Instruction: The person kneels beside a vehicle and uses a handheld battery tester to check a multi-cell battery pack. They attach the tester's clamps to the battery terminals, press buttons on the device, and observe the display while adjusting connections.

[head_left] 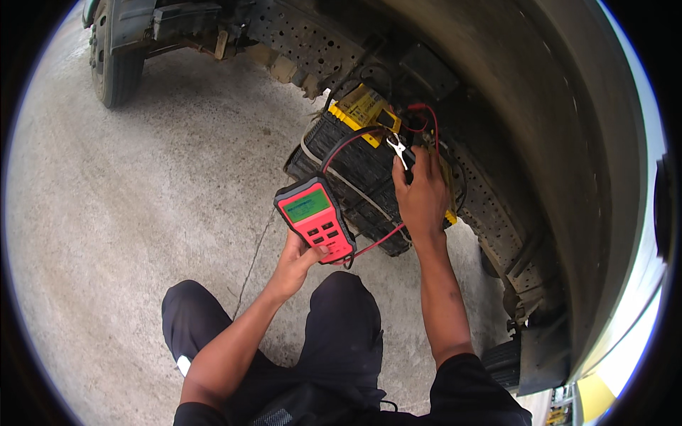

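Observation:
My left hand (288,271) grips a red and black handheld battery tester (334,226) with a lit green screen, its thumb lying on the lower front. My right hand (425,197) is closed on a clamp (397,146) with silvery jaws at the top of a truck battery (364,106), yellow above and black below. Whether the jaws bite on a terminal is too small to tell. A red clamp (416,106) sits farther back on the battery side. Red and black leads (339,148) run between the tester and the battery.
The battery hangs beside a perforated metal truck frame (302,35). A large dark curved body panel (568,142) arches over the right side. At the far left stands a wheel (117,64). Grey concrete (142,192) lies below, with my bent knees (344,305) close under the tester.

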Available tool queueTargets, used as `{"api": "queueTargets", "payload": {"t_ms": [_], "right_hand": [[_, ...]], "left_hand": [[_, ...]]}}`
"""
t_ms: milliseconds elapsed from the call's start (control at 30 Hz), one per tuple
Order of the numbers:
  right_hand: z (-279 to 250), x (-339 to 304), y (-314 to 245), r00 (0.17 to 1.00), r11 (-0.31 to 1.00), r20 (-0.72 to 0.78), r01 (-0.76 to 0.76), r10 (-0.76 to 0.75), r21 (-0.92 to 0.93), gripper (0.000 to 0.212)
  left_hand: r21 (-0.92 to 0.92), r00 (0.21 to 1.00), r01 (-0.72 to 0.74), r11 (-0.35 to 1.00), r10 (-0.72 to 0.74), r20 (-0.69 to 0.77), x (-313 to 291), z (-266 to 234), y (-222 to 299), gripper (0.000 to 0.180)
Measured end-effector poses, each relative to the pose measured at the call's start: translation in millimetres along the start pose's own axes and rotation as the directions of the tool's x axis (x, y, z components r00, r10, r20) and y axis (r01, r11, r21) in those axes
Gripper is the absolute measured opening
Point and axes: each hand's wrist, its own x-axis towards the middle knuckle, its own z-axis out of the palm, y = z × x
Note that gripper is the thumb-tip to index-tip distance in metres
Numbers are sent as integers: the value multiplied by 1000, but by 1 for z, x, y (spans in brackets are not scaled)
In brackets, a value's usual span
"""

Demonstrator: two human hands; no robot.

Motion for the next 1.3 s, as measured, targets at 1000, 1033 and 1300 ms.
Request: {"api": "queueTargets", "payload": {"t_ms": [1000,1033,1300], "right_hand": [[-7,-67,-83,711,124,672,-662,-208,739,64],[-9,-64,-82,709,137,671,-658,-217,740,63],[-8,-79,-87,711,36,692,-694,-127,719,64]], "left_hand": [[23,999,21,1000,-21,-31,2,-2,12,88],[36,1000,6,999,-5,-28,4,-2,9,89],[171,1000,6,985,-7,4,2,5,25,97]]}}
